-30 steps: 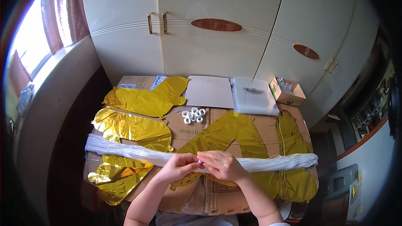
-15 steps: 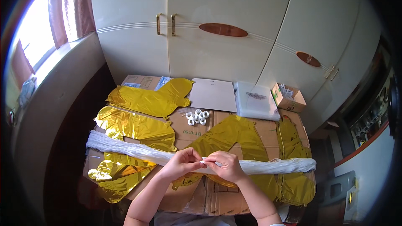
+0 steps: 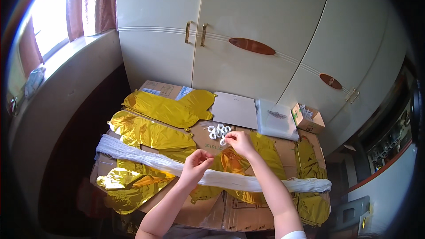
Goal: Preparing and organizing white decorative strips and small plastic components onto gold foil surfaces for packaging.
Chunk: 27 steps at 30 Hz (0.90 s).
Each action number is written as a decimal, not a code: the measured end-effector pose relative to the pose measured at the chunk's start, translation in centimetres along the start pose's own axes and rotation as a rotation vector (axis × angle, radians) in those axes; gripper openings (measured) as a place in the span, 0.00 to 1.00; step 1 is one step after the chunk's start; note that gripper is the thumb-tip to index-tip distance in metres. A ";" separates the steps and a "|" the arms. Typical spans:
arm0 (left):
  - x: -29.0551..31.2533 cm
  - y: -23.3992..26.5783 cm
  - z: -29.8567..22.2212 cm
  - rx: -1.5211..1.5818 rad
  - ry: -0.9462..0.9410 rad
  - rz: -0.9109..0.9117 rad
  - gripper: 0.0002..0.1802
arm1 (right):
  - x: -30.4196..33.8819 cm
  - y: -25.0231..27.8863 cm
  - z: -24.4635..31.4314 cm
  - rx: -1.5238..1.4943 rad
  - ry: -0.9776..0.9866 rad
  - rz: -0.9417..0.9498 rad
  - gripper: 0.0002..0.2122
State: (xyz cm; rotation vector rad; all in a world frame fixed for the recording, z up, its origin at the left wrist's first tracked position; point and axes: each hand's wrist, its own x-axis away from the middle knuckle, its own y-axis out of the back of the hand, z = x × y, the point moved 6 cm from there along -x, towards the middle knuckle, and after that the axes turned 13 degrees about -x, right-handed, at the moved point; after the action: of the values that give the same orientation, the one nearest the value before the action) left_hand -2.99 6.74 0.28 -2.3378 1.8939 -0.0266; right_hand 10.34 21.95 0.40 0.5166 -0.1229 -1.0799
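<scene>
A cluster of small white rings (image 3: 215, 131) lies on the cardboard. My right hand (image 3: 241, 143) reaches to its near right side, thumb and forefinger pinched at one white ring (image 3: 222, 142). Closer to me, my left hand (image 3: 198, 163) is held above the long white skein of strands (image 3: 152, 159), thumb and fingertips pressed together; whether anything thin is between them cannot be made out. The skein stretches across the table from left to right, passing under both forearms. Beneath it are flat gold foil balloons (image 3: 152, 132), one of them partly hidden by my hands.
Flattened cardboard (image 3: 206, 140) covers the table. Along the back lie a pale flat board (image 3: 234, 109), clear plastic bags (image 3: 275, 119) and a small open carton (image 3: 308, 118) with white pieces inside. Pale cabinet doors (image 3: 256, 9) stand behind; a window is at left.
My hands, which were together over the skein at a small white thing, have parted. The right one has moved forward to the rings. The whole view has shifted slightly.
</scene>
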 end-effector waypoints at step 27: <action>1.4 -1.3 -3.1 -1.011 -0.513 -0.102 0.08 | 2.7 2.2 4.8 0.337 0.160 -0.139 0.06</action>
State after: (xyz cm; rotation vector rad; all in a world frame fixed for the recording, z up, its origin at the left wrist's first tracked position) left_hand -1.69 5.35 3.41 -2.5225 1.6864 1.6822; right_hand 11.73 18.76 5.23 0.9237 -0.1301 -1.1552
